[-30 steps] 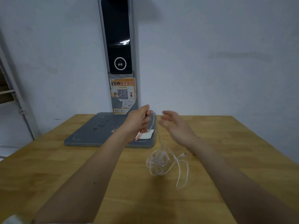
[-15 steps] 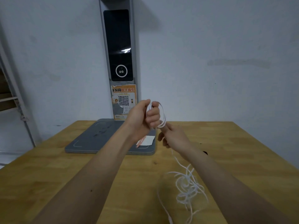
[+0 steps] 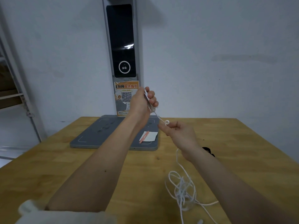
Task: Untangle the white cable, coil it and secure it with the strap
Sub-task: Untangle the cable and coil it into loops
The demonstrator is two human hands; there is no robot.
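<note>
The white cable (image 3: 182, 189) is thin, round and limp. Most of it lies in a loose snarl of overlapping loops on the bench (image 3: 64, 159) at the lower right of the frame, one strand trailing off toward the right edge. From the snarl a single strand climbs behind the right hand (image 3: 179, 135) near the centre. That hand is closed, pinching the cable where it forms a tiny round loop just above the fingers. A short taut run slants up-left to the left hand (image 3: 144, 101), raised in front of the wall and curled into a fist around a few gathered turns of cable. The bench is pale wood with visible grain. Behind the hands sits a flat grey slab (image 3: 100, 135) with rounded corners, carrying a white paper slip (image 3: 150, 136). A small black object (image 3: 208, 151) shows just right of the right wrist; its shape is unclear.
</note>
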